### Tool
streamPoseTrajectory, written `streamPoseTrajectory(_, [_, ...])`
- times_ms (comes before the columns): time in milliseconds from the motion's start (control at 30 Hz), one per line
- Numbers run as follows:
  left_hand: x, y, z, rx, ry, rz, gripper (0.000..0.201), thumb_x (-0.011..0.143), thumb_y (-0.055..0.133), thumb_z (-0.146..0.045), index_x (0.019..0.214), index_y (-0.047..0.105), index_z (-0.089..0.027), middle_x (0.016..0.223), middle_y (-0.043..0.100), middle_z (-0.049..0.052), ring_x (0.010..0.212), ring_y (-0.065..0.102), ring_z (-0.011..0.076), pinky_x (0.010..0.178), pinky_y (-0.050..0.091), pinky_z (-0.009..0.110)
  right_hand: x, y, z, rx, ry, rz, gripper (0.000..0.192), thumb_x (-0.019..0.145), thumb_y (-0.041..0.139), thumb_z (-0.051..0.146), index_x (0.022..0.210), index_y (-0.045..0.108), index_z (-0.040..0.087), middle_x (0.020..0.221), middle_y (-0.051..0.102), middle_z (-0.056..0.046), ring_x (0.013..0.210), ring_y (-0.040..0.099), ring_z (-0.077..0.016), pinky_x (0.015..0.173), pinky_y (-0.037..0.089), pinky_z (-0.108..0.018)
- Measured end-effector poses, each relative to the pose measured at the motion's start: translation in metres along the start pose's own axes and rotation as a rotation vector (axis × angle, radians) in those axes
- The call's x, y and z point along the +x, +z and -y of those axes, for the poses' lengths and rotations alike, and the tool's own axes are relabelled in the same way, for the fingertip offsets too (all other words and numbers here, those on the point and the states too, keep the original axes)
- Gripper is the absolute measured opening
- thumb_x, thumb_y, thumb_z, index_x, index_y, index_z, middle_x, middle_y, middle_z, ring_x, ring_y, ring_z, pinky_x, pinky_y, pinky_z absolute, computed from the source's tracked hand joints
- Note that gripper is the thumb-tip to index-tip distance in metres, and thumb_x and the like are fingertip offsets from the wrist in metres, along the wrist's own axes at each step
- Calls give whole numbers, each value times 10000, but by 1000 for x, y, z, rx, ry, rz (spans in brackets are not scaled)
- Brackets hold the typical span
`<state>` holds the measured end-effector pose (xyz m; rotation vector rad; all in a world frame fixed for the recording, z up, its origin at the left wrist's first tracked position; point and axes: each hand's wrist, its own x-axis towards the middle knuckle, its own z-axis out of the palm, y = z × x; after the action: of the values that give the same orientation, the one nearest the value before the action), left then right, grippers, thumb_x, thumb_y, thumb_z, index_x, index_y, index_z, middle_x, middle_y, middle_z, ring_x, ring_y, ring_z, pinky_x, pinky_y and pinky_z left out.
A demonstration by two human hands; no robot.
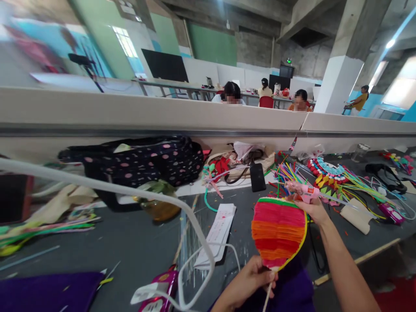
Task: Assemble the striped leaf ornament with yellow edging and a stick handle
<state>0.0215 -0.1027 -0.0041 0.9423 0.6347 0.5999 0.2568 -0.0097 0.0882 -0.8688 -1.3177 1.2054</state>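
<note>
Your left hand [247, 279] pinches the thin stick just below the light, easily crushed striped paper fan [278, 232], so keep hold there, while your right hand [313, 209] grips the pink glue gun [303, 191] at its top edge.

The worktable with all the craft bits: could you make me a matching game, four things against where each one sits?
Things:
1 striped fan
2 glue gun
3 black phone
4 spotted bag

Places:
A lying flat just above the fan
B held by its stick in the left hand
C against the partition, far left
D gripped in the right hand at the fan's top edge

Pairs: 1-B, 2-D, 3-A, 4-C
</note>
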Motion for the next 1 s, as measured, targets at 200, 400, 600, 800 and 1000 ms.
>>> streamPoseTrajectory(200, [4,-1,-1,-4,-4,-43,333,643,846,-403,747,695,-125,672,607,23,586,566,127,587,551,295,3,4,-13,135,77,-34,229,679,807,349,804,661,224,914,772,-47,956,712,-288,900,533,-422])
streamPoseTrajectory(400, [10,0,4,-45,7,-140,379,616,861,-414,784,686,-123,709,625,34,594,571,129,579,555,296,10,7,-28,175,109,-72,262,650,820,342,807,657,210,918,770,-57,1001,693,-299,840,549,-395])
streamPoseTrajectory(600, [7,0,8,-50,14,-133,363,644,852,-390,819,686,-118,719,633,35,608,586,127,598,558,290,13,6,-38,274,173,-53,284,625,836,322,804,648,204,895,772,-59,959,708,-295,826,558,-401])
streamPoseTrajectory(800, [5,6,9,-79,-8,-160,397,620,869,-389,845,695,-113,730,643,37,616,586,124,624,566,305,11,6,-32,333,207,-22,315,621,841,329,833,647,200,965,770,-81,975,707,-300,851,555,-421])
streamPoseTrajectory(1000, [6,13,18,-92,-28,-211,422,605,876,-399,850,691,-110,738,637,38,647,584,132,632,564,300,7,0,-39,328,223,10,324,616,850,282,858,653,196,1018,765,-81,1036,693,-286,923,533,-418])
